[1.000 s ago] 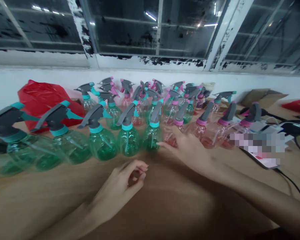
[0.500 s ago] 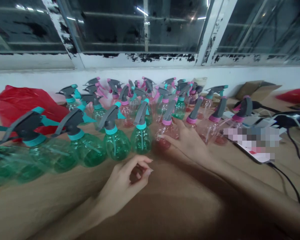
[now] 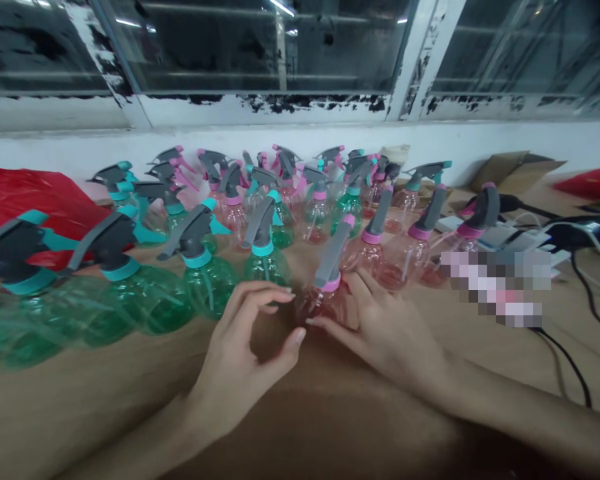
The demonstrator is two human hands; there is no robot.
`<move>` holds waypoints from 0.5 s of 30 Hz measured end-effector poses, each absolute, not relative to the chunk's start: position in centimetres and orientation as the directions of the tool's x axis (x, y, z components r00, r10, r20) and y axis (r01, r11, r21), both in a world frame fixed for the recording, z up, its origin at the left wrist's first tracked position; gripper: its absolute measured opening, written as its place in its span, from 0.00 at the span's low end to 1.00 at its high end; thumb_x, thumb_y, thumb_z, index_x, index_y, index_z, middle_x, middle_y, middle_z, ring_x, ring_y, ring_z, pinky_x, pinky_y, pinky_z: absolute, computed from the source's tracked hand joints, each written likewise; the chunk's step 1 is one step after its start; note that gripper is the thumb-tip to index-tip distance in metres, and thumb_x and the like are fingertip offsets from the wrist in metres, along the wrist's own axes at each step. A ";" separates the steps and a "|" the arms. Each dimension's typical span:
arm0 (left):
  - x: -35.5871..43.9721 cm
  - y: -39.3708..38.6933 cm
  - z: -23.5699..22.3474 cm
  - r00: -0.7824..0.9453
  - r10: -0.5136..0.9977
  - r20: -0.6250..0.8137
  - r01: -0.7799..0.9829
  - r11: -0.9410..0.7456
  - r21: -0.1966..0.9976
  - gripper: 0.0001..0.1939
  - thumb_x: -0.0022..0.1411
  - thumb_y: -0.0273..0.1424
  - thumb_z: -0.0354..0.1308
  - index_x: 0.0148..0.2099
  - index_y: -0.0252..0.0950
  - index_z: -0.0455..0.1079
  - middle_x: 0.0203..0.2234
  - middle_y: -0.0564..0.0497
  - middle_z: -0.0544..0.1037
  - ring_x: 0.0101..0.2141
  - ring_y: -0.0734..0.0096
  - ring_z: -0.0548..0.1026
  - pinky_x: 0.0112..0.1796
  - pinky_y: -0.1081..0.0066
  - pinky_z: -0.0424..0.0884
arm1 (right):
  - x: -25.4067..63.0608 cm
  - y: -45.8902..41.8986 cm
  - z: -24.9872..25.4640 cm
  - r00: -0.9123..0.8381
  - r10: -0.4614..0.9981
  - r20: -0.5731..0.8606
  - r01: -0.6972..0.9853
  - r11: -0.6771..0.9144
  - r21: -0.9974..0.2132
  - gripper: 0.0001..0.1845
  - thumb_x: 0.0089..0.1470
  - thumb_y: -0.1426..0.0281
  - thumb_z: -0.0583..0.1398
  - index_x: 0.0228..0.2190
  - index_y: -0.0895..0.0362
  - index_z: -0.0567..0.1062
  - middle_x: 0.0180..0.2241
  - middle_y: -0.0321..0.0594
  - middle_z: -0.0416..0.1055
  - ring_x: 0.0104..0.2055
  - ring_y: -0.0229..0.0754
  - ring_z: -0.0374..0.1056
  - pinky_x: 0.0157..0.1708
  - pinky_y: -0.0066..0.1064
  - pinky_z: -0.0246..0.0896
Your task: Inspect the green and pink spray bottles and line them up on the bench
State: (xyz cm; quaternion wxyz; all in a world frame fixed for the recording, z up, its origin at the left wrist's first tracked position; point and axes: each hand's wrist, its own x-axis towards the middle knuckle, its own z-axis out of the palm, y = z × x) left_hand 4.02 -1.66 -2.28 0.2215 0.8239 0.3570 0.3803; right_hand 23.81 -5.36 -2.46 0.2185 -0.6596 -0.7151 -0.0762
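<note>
My right hand (image 3: 385, 327) is wrapped round the body of a clear pink spray bottle (image 3: 323, 303) with a pink collar and a grey trigger head. To its left, my left hand (image 3: 253, 340) is open, thumb and fingers curved apart and facing that bottle. Just beyond the left fingers stands a green spray bottle (image 3: 266, 263) with a turquoise collar. Another green spray bottle (image 3: 207, 283) is further left in the same row. Behind my right hand is a second pink spray bottle (image 3: 373, 250).
Several more spray bottles, pink and green, crowd the table towards the wall. A red plastic bag (image 3: 25, 200) lies at the left and a cardboard box (image 3: 515, 173) at the back right. Black cables (image 3: 570, 360) and a partly blurred-out device are on the right.
The pink spray bottle in my right hand has come nearer, out of its row. My left hand has opened wider and risen slightly towards it. The view has shifted a little.
</note>
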 end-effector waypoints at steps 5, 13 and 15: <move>5.3 -1.5 -1.7 0.528 0.769 0.360 0.409 -0.601 0.687 0.31 0.55 0.33 0.62 0.59 0.43 0.55 0.57 0.45 0.62 0.57 0.53 0.62 0.56 0.51 0.60 | 22.4 -8.0 -2.8 -0.140 0.860 0.491 0.961 0.237 -0.142 0.28 0.62 0.49 0.41 0.37 0.58 0.68 0.29 0.44 0.71 0.23 0.44 0.69 0.15 0.31 0.55; 5.3 -2.7 -0.7 0.496 0.777 0.388 0.283 -0.567 0.774 0.25 0.55 0.29 0.59 0.55 0.48 0.59 0.48 0.53 0.72 0.46 0.61 0.74 0.46 0.60 0.73 | 20.0 -8.3 -3.1 -0.264 0.804 0.533 0.860 0.447 -0.247 0.30 0.54 0.44 0.52 0.35 0.59 0.69 0.31 0.43 0.71 0.34 0.48 0.70 0.26 0.37 0.66; 4.8 -2.8 -0.7 0.490 0.779 0.390 0.263 -0.559 0.786 0.21 0.57 0.31 0.59 0.52 0.49 0.61 0.42 0.56 0.75 0.41 0.65 0.76 0.42 0.65 0.75 | 19.5 -7.9 -3.4 -0.297 0.796 0.528 0.820 0.496 -0.285 0.32 0.49 0.42 0.56 0.36 0.60 0.69 0.34 0.44 0.72 0.37 0.48 0.69 0.33 0.39 0.68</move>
